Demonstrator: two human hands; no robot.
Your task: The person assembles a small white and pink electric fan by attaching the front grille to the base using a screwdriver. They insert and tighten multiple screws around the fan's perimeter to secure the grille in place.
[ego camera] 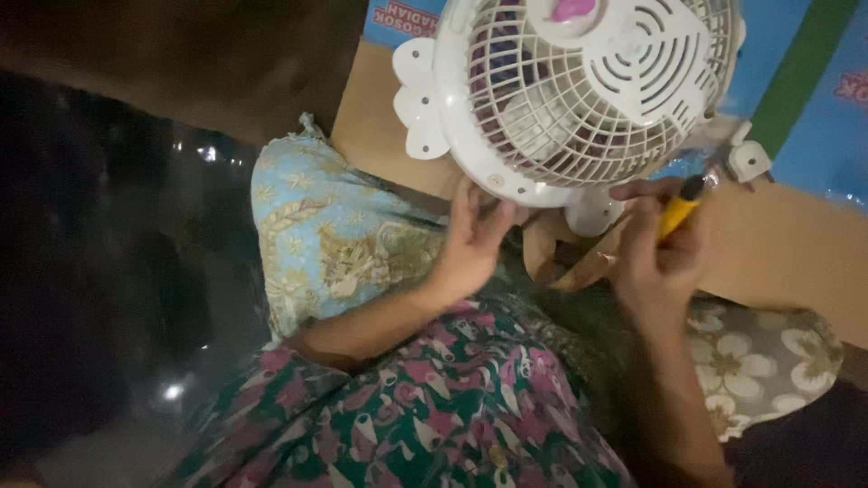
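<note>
A person's left hand [470, 239] presses against the lower rim of a small white electric fan [579, 86], its grille tilted toward the camera. The right hand [660, 258] grips a yellow-handled screwdriver [680, 210] just beside the fan's base. A light-blue patterned cushion [325, 235] lies at left, a floral cushion [759, 361] at right, brown cardboard [778, 248] beyond.

A flat blue package [814, 99] with a green stripe and pink print lies beyond the right hand [660, 258], at the upper right. Its glossy blue sheet runs behind the fan toward the top, above the left hand [470, 248].
</note>
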